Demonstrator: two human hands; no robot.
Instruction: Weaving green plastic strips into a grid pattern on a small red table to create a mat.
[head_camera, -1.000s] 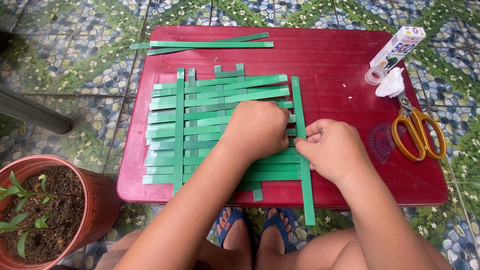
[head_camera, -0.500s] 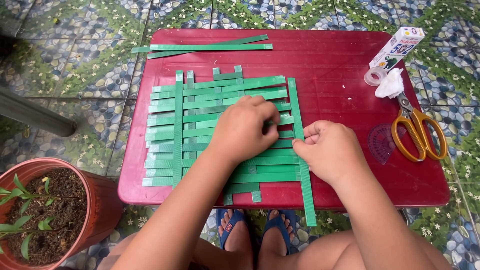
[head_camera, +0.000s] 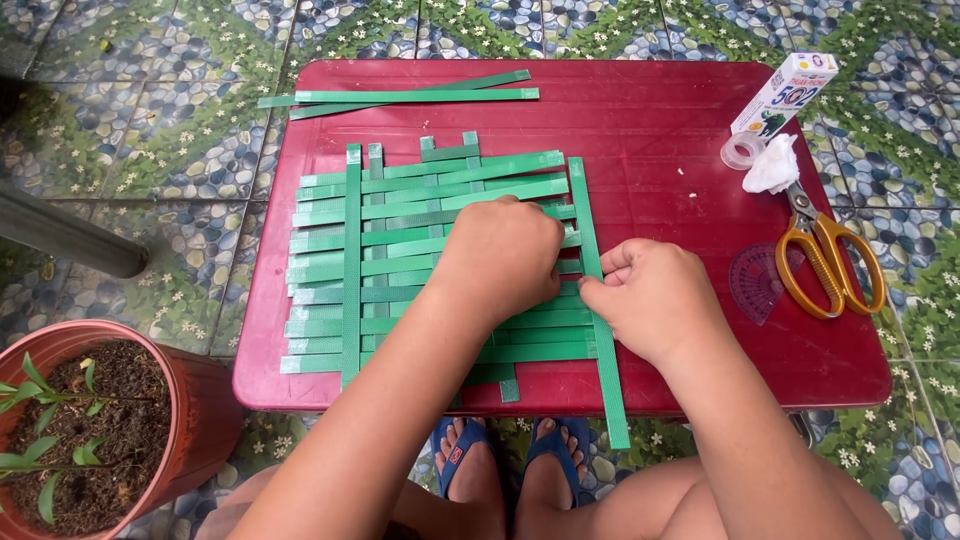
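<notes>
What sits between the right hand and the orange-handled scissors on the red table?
In the head view, a small translucent purple protractor lies on the red table between the right hand and the orange-handled scissors.

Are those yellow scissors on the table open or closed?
Closed. The yellow-handled scissors lie flat on the red table, their blades together in one narrow point toward the crumpled white tissue, and the two handle loops sit side by side.
</notes>
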